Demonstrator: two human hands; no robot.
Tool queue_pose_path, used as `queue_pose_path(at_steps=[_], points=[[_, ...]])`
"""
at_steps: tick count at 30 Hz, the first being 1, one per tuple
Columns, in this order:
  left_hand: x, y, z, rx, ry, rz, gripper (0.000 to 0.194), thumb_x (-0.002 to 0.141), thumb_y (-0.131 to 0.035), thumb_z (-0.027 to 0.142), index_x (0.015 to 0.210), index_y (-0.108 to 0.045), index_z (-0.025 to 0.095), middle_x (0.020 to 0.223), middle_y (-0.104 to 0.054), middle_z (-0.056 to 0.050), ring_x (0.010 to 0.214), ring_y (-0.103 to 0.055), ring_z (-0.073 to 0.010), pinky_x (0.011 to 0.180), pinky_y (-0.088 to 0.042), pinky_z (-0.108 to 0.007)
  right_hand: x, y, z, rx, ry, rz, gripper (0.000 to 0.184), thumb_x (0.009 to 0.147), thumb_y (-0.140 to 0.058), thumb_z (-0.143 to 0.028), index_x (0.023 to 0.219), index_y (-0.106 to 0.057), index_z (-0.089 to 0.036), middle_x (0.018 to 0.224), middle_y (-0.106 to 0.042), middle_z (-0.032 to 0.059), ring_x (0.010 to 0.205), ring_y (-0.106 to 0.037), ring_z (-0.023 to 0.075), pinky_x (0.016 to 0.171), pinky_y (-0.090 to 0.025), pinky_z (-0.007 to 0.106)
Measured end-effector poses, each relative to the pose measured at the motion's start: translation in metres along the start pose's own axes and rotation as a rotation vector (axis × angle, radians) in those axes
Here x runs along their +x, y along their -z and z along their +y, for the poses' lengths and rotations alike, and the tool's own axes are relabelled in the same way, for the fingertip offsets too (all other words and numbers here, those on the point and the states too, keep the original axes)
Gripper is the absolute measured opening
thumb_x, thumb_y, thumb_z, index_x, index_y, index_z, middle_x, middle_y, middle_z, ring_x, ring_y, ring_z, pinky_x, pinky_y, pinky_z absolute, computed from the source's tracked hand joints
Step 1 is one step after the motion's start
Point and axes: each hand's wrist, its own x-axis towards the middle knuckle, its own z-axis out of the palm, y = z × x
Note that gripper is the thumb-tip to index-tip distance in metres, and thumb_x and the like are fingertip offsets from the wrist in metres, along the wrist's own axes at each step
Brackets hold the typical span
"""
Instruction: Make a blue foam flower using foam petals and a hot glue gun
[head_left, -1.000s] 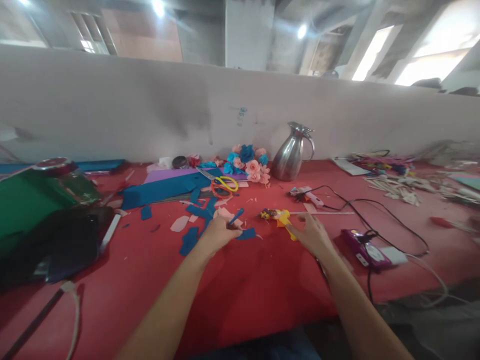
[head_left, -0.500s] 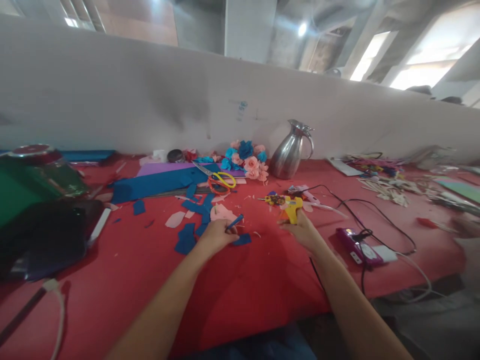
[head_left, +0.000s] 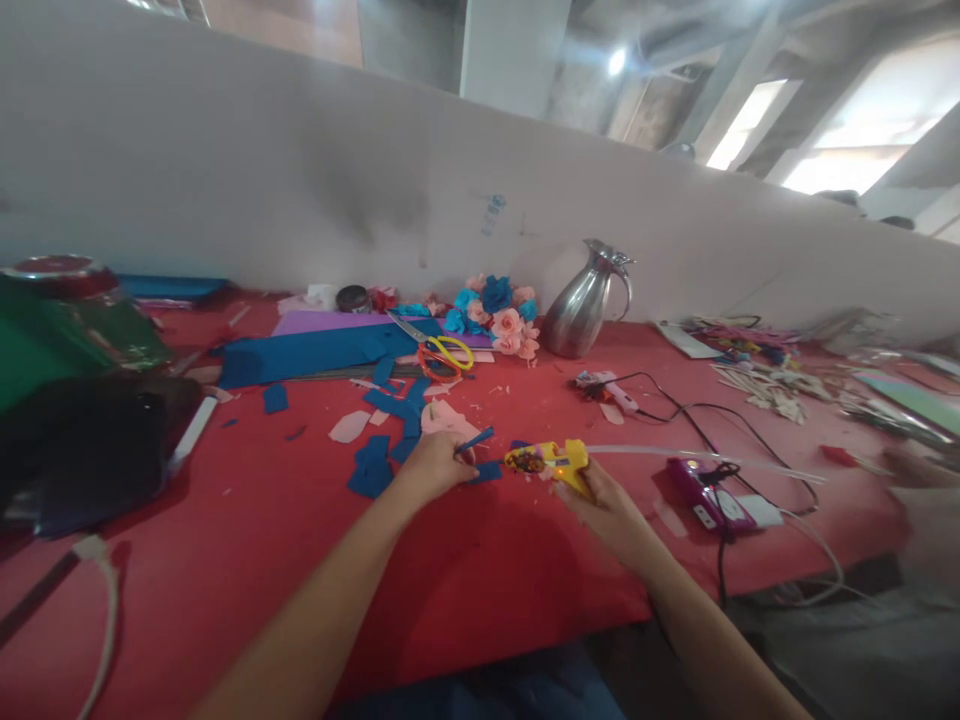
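My left hand (head_left: 437, 465) pinches a small rolled strip of blue paper (head_left: 474, 440) above the red table. My right hand (head_left: 604, 505) is closed around the handle of a yellow glue gun (head_left: 571, 465); its nozzle end points left toward the blue strip, a short gap apart. A long clear glue stick (head_left: 697, 456) sticks out of the back of the gun to the right. By my left hand lie blue paper scraps (head_left: 373, 468) and a pink paper piece (head_left: 444, 415).
Scissors (head_left: 442, 355) with orange and yellow handles rest on blue paper (head_left: 300, 355). Pink and blue paper flowers (head_left: 499, 318) stand beside a steel jug (head_left: 583, 310). A purple power strip (head_left: 709, 495) with cables lies right; a dark bag-like object (head_left: 97, 440) lies left.
My right hand has lifted the glue gun off its spot and brought it left and nearer, toward the blue strip. My left hand stays nearly in place. The view has shifted slightly.
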Motion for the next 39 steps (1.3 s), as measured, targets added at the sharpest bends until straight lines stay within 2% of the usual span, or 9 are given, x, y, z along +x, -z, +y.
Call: queue_pose_path(at_steps=[2,8,21,29,34,39], points=[[-0.001,0.000,0.001,-0.004,0.006,-0.009,0.003,0.054,-0.067,0.021,0.057,-0.065,0.020,0.055,-0.059,0.002,0.056,-0.054,-0.0164,0.052,-0.033,-0.025,0.001,-0.007,0.005,-0.041,0.012,0.011,0.034,0.081,-0.054,-0.038,0.111,-0.055,-0.021,0.093,-0.068,0.0044,0.080,-0.062,0.0204,0.069,-0.047,0.028],[-0.003,0.000,0.004,-0.047,0.022,0.020,0.003,0.053,-0.066,0.018,0.056,-0.065,0.019,0.051,-0.057,0.003,0.052,-0.051,-0.0149,0.049,-0.030,-0.024,0.000,-0.015,0.006,-0.217,-0.010,0.020,0.031,0.083,-0.052,-0.036,0.112,-0.055,-0.024,0.088,-0.071,0.0059,0.082,-0.066,0.0255,0.065,-0.045,0.028],[-0.001,0.000,0.003,-0.070,0.030,0.024,0.004,0.051,-0.067,0.019,0.054,-0.066,0.020,0.053,-0.059,0.003,0.053,-0.054,-0.0163,0.048,-0.031,-0.024,-0.004,-0.008,-0.006,-0.437,0.038,-0.020,0.025,0.087,-0.047,-0.038,0.104,-0.055,-0.021,0.074,-0.070,0.0063,0.067,-0.065,0.0241,0.055,-0.037,0.026],[0.002,-0.002,-0.003,-0.032,0.028,0.025,0.004,0.053,-0.068,0.020,0.056,-0.066,0.021,0.054,-0.059,0.002,0.054,-0.055,-0.0168,0.049,-0.033,-0.025,-0.006,-0.004,-0.006,-0.598,0.050,-0.011,0.022,0.088,-0.042,-0.037,0.096,-0.053,-0.019,0.072,-0.069,0.0081,0.066,-0.065,0.0252,0.054,-0.032,0.027],[0.001,-0.001,-0.001,-0.061,0.053,0.017,0.005,0.051,-0.068,0.019,0.055,-0.065,0.020,0.052,-0.058,0.003,0.053,-0.054,-0.0159,0.049,-0.032,-0.024,-0.010,-0.001,-0.005,-0.557,0.047,0.008,0.023,0.086,-0.045,-0.038,0.096,-0.054,-0.020,0.070,-0.068,0.0069,0.065,-0.064,0.0250,0.054,-0.033,0.027],[0.000,-0.001,0.000,-0.051,0.056,-0.004,0.004,0.053,-0.069,0.020,0.055,-0.065,0.020,0.049,-0.056,0.003,0.051,-0.052,-0.0151,0.049,-0.031,-0.025,0.006,0.009,-0.006,-0.329,0.019,-0.003,0.024,0.083,-0.049,-0.042,0.096,-0.055,-0.022,0.072,-0.067,0.0025,0.066,-0.063,0.0218,0.054,-0.038,0.026]])
